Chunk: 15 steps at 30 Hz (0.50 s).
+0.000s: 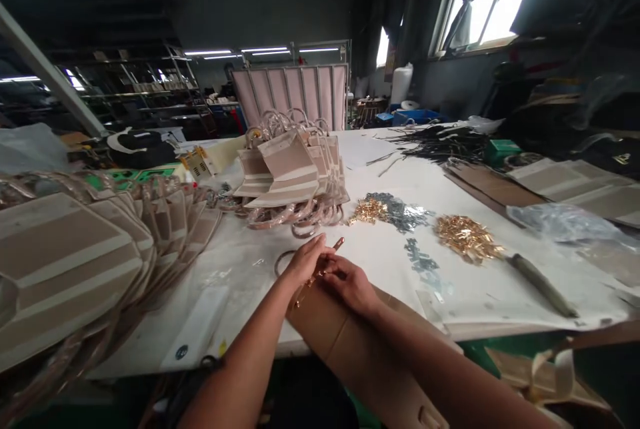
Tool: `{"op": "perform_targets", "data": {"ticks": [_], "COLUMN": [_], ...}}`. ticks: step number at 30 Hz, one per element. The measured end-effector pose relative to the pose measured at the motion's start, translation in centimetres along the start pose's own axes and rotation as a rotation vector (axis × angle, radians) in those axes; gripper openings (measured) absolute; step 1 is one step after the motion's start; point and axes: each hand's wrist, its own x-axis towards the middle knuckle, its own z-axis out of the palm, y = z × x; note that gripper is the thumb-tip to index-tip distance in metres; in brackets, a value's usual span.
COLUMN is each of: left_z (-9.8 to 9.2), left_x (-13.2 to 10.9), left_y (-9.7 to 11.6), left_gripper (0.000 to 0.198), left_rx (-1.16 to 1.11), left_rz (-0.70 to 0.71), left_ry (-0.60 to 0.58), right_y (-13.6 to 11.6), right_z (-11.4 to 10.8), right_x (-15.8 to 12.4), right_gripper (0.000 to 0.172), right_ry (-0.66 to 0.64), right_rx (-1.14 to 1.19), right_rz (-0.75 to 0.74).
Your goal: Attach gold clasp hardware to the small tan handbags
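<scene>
A tan bag panel point(333, 326) lies across the table's front edge, under both my hands. My left hand point(306, 261) is closed on a brown strap point(340, 243), whose end sticks out past the fingers. My right hand point(353, 286) meets it from the right, fingers bent together at small gold fittings point(320, 274) on the panel's edge. Whatever the right fingertips pinch is too small and covered to name. More gold metal shows below the left hand, and a thin handle loop point(284, 261) curves out at its left.
Stacked beige bag pieces with wrapped handles stand at the left point(70, 249) and behind my hands point(290, 169). To the right lie gold fittings point(467, 238), grey metal pieces point(407, 212) and a dark green bar-shaped object point(543, 284). Black strips point(440, 142) lie farther back.
</scene>
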Motion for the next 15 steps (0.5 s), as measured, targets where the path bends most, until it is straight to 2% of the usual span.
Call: {"op": "perform_targets", "data": {"ticks": [3, 6, 10, 15], "left_z": [0.2, 0.0, -0.4, -0.8], "left_x": [-0.1, -0.4, -0.2, 1.6], "left_y": [-1.0, -1.9, -1.6, -0.1], "left_gripper": [0.062, 0.048, 0.030, 0.018], "left_rx": [0.104, 0.319, 0.567, 0.659], "left_rz": [-0.040, -0.095, -0.100, -0.130], "left_ry": [0.050, 0.069, -0.008, -0.100], "right_y": [0.4, 1.5, 2.6, 2.4], "right_z": [0.2, 0.4, 0.5, 0.6], "right_x": [0.8, 1.9, 2.6, 2.5], "right_gripper": [0.029, 0.034, 0.036, 0.036], "right_ry": [0.091, 0.184, 0.239, 0.202], "right_rx": [0.120, 0.156, 0.120, 0.113], "right_rz": [0.169, 0.324, 0.376, 0.368]}}
